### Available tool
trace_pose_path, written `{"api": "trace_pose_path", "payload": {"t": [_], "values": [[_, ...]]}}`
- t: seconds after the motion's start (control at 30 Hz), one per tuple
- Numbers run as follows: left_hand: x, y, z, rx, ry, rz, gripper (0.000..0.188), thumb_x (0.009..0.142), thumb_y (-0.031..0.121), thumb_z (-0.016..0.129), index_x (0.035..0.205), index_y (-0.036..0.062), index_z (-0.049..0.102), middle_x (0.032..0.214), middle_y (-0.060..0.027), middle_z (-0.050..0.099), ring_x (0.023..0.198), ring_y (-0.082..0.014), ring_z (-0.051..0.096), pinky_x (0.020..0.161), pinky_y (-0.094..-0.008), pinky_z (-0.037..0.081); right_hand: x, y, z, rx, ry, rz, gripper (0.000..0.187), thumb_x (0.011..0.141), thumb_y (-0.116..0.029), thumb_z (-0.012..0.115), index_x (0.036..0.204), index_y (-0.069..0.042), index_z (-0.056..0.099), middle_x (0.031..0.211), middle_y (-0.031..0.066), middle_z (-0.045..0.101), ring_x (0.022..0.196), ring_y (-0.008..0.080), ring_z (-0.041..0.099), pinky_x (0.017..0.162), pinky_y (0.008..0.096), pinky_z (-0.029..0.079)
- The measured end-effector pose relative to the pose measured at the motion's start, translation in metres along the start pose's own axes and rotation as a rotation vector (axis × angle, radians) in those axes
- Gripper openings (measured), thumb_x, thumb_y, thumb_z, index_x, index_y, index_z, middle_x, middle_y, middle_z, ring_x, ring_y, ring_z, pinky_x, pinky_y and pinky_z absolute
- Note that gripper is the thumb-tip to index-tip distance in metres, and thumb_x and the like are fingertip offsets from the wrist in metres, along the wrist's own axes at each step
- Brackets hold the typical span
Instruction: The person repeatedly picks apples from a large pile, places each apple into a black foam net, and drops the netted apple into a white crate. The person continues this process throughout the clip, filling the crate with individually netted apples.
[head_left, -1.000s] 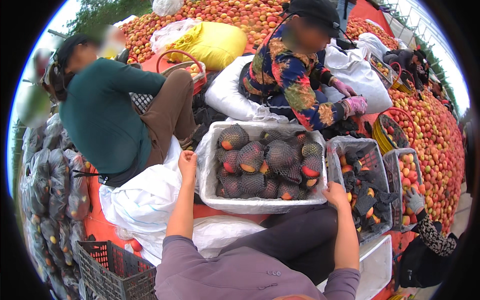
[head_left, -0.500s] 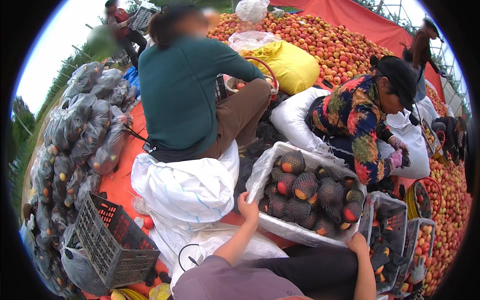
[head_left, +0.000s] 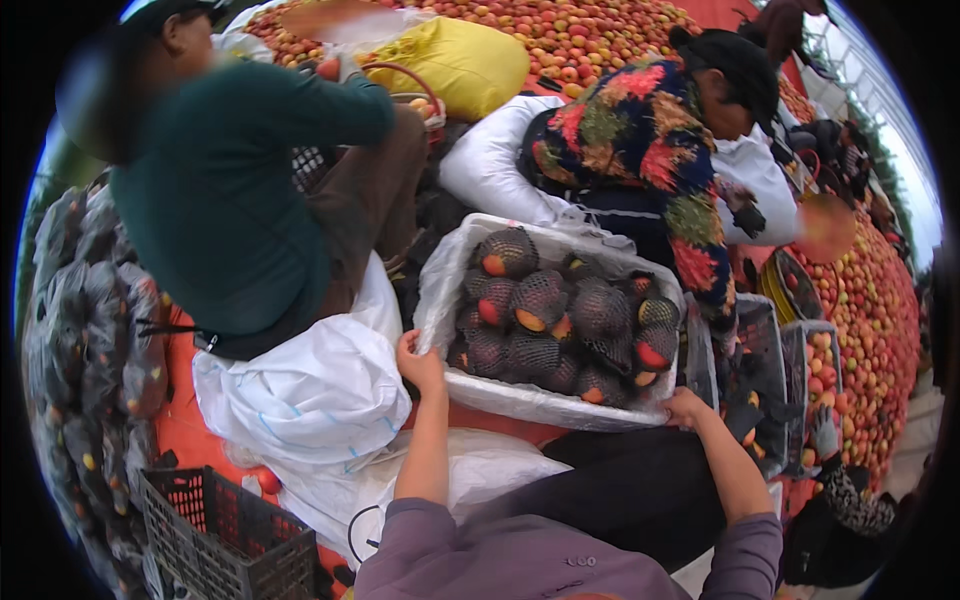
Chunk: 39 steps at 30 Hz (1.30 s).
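Observation:
A white box (head_left: 540, 398) lined with clear plastic lies in front of me, slightly tilted in the picture. It is filled with red-and-yellow apples (head_left: 541, 302) in black mesh sleeves. My left hand (head_left: 421, 364) grips the rim at the box's near left corner, fingers curled over it. At the near right corner, my right hand (head_left: 688, 408) is closed on the rim and plastic. Some fingers of both hands are hidden against the box.
A person in green (head_left: 230, 190) sits left, holding an apple; another in a floral jacket (head_left: 640, 150) bends beyond the box. An empty black crate (head_left: 230, 540), white sack (head_left: 300, 385), filled crates (head_left: 765, 350) and bagged apples (head_left: 90, 330) surround me. Heaped apples (head_left: 590, 40) lie behind.
The whole view has shifted, so the box and people appear farther up and left. Both hands stay on the box. The person in green now shows an apple in hand.

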<state>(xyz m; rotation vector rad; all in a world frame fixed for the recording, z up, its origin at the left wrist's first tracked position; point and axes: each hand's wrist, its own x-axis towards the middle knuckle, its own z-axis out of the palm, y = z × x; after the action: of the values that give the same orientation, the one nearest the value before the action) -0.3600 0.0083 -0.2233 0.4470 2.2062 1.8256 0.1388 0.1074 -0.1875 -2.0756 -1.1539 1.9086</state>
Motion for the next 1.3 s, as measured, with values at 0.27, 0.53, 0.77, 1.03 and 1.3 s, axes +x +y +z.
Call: {"api": "trace_pose_path", "payload": {"t": [0.27,0.53,0.77,1.03,1.3], "values": [[0.068,-0.029,-0.010,0.036,-0.121,-0.024,0.042,0.064,-0.013,0.063,0.104,-0.0016,0.056,0.103,-0.0095,0.058,0.091,-0.0203,0.056,0.084,-0.0300,0.045,-0.018,-0.023,0.044,-0.125,-0.080,0.024,0.030,0.076,-0.010,0.060,0.104,-0.001,0.056,0.096,0.0097,0.062,0.083,0.0245,0.063,0.070,0.0393,0.052],[0.066,-0.018,-0.010,0.039,-0.129,-0.053,0.044,0.065,-0.015,0.060,0.107,-0.0022,0.053,0.105,-0.0106,0.058,0.092,-0.0208,0.057,0.086,-0.0300,0.044,0.098,-0.027,-0.002,-0.386,0.860,-0.618,0.053,0.076,-0.016,0.060,0.125,-0.003,0.045,0.101,0.0195,0.061,0.094,0.0344,0.060,0.082,0.0403,0.048],[0.065,-0.032,-0.014,0.045,-0.109,-0.009,0.045,0.065,-0.016,0.059,0.107,-0.0020,0.052,0.105,-0.0106,0.058,0.094,-0.0213,0.056,0.088,-0.0310,0.042,0.069,-0.093,-0.001,-0.530,0.785,-0.462,0.032,0.081,-0.028,0.058,0.101,-0.003,0.057,0.104,0.0251,0.056,0.095,0.0421,0.056,0.084,0.0478,0.044],[0.055,-0.025,-0.006,0.038,-0.177,0.021,0.044,0.064,-0.012,0.063,0.106,-0.0036,0.052,0.104,-0.0132,0.058,0.095,-0.0229,0.056,0.088,-0.0311,0.042,-0.151,-0.135,-0.066,0.470,-0.265,-0.546,0.025,0.092,-0.027,0.053,0.097,-0.002,0.055,0.057,-0.0063,0.034,0.053,0.0057,0.039,0.057,0.0264,0.043],[0.076,-0.003,0.002,0.776,-0.388,0.159,0.046,0.064,0.013,0.071,0.100,-0.0135,0.058,0.096,-0.0272,0.063,0.090,-0.0376,0.062,0.079,-0.0392,0.048,-0.177,-0.050,-0.019,0.607,-0.290,-0.586,0.025,0.094,-0.026,0.050,0.074,-0.011,0.048,0.061,-0.0077,0.036,0.052,0.0060,0.040,0.069,0.0271,0.050]]}}
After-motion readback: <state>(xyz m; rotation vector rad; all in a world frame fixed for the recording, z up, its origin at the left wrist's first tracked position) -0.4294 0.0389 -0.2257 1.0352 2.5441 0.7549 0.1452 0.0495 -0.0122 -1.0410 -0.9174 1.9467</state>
